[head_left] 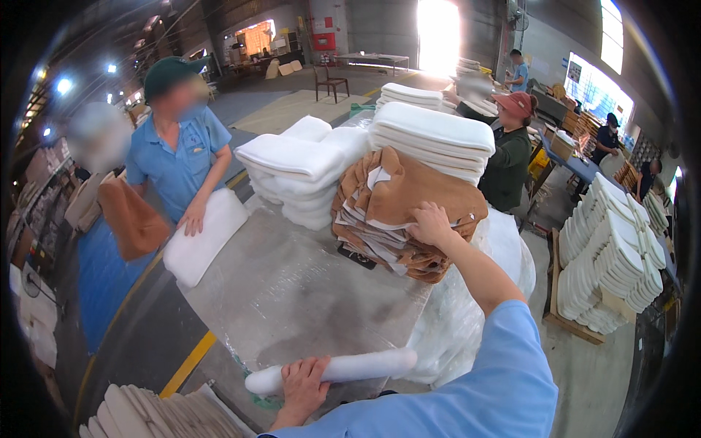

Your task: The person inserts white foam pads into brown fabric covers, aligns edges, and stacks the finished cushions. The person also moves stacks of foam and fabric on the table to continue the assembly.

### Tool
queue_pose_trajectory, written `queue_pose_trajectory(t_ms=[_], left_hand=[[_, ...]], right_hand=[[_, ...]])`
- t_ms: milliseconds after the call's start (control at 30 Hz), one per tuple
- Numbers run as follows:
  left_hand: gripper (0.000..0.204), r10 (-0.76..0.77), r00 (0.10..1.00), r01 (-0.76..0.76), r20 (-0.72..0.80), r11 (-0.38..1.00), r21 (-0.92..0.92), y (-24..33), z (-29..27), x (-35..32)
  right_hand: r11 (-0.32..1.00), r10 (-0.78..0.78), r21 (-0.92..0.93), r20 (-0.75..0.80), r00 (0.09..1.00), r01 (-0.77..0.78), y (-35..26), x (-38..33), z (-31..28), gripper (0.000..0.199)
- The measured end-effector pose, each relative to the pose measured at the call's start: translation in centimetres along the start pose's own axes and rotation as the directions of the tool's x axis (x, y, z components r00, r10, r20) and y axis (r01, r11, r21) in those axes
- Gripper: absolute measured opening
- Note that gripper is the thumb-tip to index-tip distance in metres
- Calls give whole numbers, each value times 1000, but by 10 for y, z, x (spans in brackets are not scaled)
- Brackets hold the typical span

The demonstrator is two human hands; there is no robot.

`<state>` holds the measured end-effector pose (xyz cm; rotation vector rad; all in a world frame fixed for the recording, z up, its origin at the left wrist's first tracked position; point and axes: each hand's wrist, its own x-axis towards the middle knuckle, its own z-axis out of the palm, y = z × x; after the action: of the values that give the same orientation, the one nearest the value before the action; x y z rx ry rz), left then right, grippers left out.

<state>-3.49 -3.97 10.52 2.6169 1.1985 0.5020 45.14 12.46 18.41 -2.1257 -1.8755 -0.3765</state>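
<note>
1. Head view: the left grip (pixel 305 381) is closed on a white pad (pixel 372 363) at the near edge of the grey surface (pixel 266 292).
2. The right grip (pixel 431 223) touches the brown cloth pile (pixel 376 219); whether it pinches any, I cannot tell.
3. A white stack (pixel 431 135) rises behind that pile.

Grey wall (pixel 371 29) at the back, doorway (pixel 438 36) blown out by daylight; red cabinet (pixel 324 41), long low table (pixel 374 58), brown chair (pixel 331 82); grey floor (pixel 584 376), yellow line (pixel 188 363); window (pixel 612 35) upper right, lit lamps (pixel 64 86) upper left
</note>
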Motion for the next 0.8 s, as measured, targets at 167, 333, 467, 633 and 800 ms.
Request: queue_pose_trajectory(t_ms=[167,333,467,633,800], left_hand=[[63,2,998,0,-61,999,32,5,1,-11],[62,-31,997,32,-72,999,22,9,7,-13],[63,4,995,-3,-98,1000,12,8,14,-8],[65,41,994,-38,-103,999,32,-2,17,1],[69,1,1000,-1,-2,998,61,-27,13,36]], right_hand=[[998,-39,53,67,997,36,1,12,15,28],[980,54,188,102,993,-73,6,21,20,24],[966,112,232,34,993,-116,21,22,9,29],[900,-15,429,-143,990,76,-9,-7,-8,23],[675,-2,736,-72,997,55,-60,-113,-29,20]])
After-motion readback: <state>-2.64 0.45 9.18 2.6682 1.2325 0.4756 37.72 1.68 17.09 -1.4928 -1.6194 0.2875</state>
